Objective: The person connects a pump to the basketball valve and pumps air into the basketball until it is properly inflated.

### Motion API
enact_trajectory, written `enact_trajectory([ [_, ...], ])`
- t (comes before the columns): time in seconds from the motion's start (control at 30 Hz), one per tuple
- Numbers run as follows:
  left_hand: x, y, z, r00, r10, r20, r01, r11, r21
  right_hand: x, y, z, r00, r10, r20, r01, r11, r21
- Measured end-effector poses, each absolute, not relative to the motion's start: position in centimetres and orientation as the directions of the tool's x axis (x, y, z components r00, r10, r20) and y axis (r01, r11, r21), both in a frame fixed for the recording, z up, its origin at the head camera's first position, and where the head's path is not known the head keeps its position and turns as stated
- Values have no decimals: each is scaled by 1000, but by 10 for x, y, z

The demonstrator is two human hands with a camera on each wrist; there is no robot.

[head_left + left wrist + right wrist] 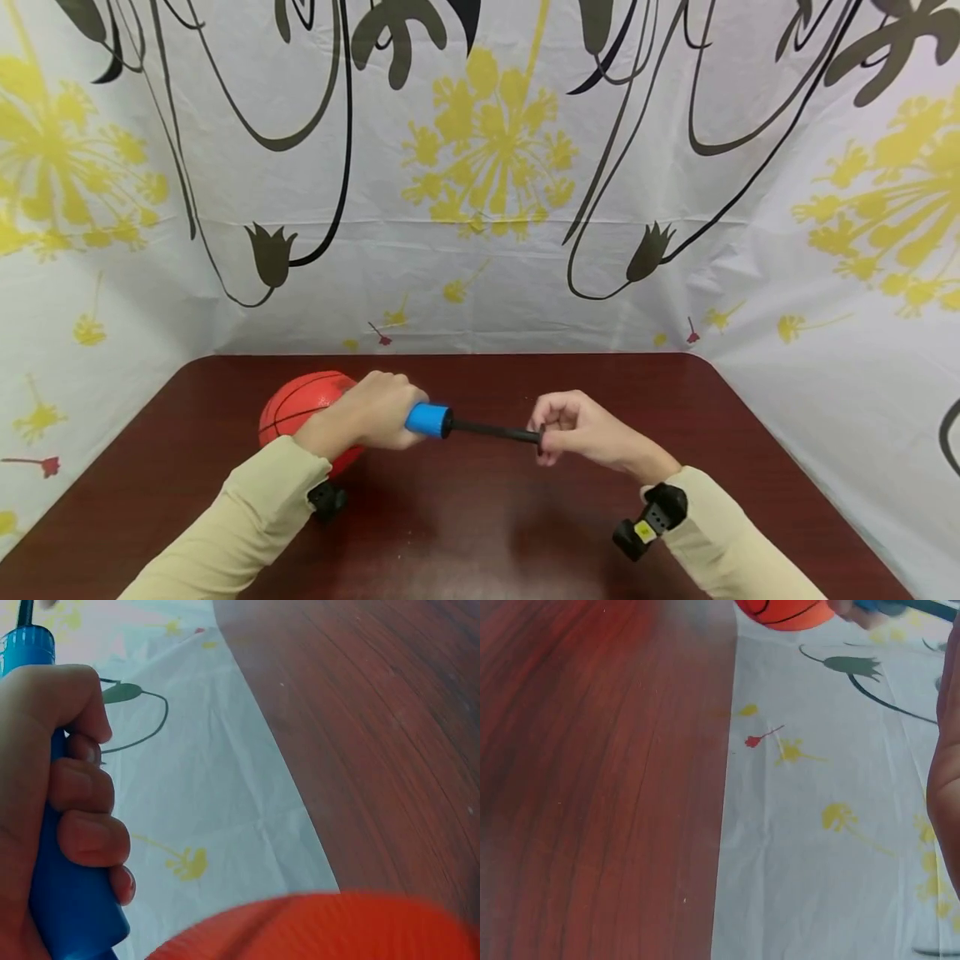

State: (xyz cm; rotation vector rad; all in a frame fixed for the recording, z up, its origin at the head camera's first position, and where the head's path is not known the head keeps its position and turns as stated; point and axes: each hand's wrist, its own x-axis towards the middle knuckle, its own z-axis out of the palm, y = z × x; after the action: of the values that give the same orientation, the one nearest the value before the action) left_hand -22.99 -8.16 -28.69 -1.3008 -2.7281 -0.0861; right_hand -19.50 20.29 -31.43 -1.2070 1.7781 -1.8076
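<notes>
My left hand (pixel 381 410) grips the blue barrel of a ball pump (pixel 429 420), its fingers wrapped round it in the left wrist view. A thin black rod (pixel 491 429) sticks out of the barrel toward the right. At the rod's far end, the thumb and fingers of my right hand (pixel 588 433) pinch the dark end piece. The pump is held nearly level above the table. Behind and left of my left hand is a red-orange basketball (pixel 300 404) with black lines, partly covered by that hand and wrist. Only a palm edge of the right hand shows in the right wrist view.
The dark red-brown wooden table (pixel 465 533) has rounded far corners. A white sheet (pixel 480 283) printed with yellow flowers and dark stems hangs behind it and along both sides. Each wrist carries a small black camera (pixel 651 518).
</notes>
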Motion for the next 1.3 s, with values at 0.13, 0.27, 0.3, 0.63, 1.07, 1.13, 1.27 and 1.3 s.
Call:
enact_trajectory([
  [0.13, -230, -75, -287, -622, 772, 133, 781, 623, 33, -203, 174, -316, -624, -697, 354, -363, -143, -921],
  [0.27, -231, -73, -288, -627, 767, 139, 778, 627, 48, -208, 153, -319, -624, -682, 383, -393, -150, -907],
  [0.3, -231, -73, -288, -623, 769, 144, 780, 624, 45, -208, 151, -320, -624, -680, 386, -396, -151, -906],
  [0.63, -232, -75, -286, -601, 787, 138, 796, 604, 25, -204, 183, -311, -571, -774, 273, -242, -159, -957],
  [1.07, -230, -85, -285, -627, 768, 132, 778, 624, 67, -207, 164, -312, -625, -723, 293, -320, -105, -941],
  [1.13, -230, -84, -284, -631, 764, 135, 775, 629, 62, -207, 150, -313, -646, -701, 301, -327, -102, -939],
  [1.27, -230, -83, -283, -624, 771, 125, 780, 625, 37, -206, 142, -316, -661, -689, 299, -303, -119, -945],
  [1.3, -231, -83, -283, -617, 777, 124, 785, 618, 35, -206, 145, -316, -655, -696, 294, -291, -127, -948],
])
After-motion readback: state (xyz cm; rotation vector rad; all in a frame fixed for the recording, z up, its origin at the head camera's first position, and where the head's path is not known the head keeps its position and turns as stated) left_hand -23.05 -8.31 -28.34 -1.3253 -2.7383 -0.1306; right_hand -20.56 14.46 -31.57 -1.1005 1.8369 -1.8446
